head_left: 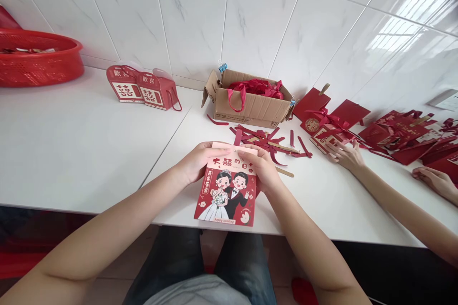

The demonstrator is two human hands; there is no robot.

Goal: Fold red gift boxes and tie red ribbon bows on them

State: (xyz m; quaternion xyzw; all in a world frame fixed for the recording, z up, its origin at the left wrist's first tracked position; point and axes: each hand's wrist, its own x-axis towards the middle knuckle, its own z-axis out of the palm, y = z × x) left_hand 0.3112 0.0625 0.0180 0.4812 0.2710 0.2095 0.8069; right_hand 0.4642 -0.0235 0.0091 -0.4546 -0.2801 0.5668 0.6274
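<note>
Near the table's front edge, a red and pink gift box [229, 195] printed with a cartoon bride and groom is held between both hands. My left hand [203, 161] grips its upper left side, thumb on the printed face. On the upper right side my right hand [263, 167] is closed round the box, its thumb also on the front. The fingers behind the box are hidden. Just beyond the hands lies a loose pile of dark red and gold strips [265, 142]. A cardboard box [246, 113] behind the pile holds red ribbons [257, 88].
Two small red boxes [153, 97] stand by the wall at left, with a red plastic basket [39, 64] farther left. At right, another person's hands [345, 156] are among red boxes [317, 105] and bags [400, 128]. The white table [86, 152] meets a tiled wall.
</note>
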